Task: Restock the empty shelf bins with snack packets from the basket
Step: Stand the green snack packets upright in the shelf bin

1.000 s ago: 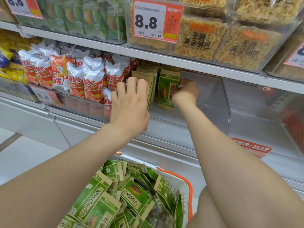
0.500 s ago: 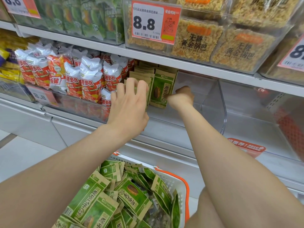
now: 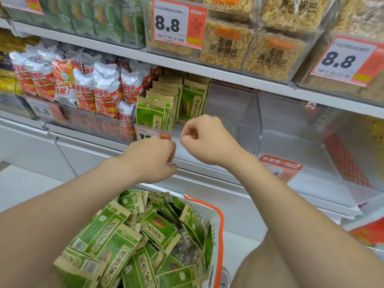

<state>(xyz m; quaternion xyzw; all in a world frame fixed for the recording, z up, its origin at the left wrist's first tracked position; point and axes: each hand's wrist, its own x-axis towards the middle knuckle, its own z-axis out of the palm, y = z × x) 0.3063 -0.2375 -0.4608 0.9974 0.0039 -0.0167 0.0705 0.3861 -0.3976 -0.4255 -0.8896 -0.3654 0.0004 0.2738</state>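
Observation:
Green and tan seed packets fill the white basket with an orange handle at the bottom. More of the same packets stand in rows at the left of a clear shelf bin, one packet upright beside them. The right part of this bin holds nothing. My left hand and my right hand hover close together in front of the bin's front edge, above the basket. Both have curled fingers and hold nothing.
Red and white snack bags fill the bin to the left. A second clear bin on the right has a bare floor. Above, a shelf carries boxed snacks and 8.8 price tags. My knee is at lower right.
Both hands have pulled back out of the bin toward me and lowered. The right hand let go of the packet, which now stands upright in the bin. The left hand's fingers have curled.

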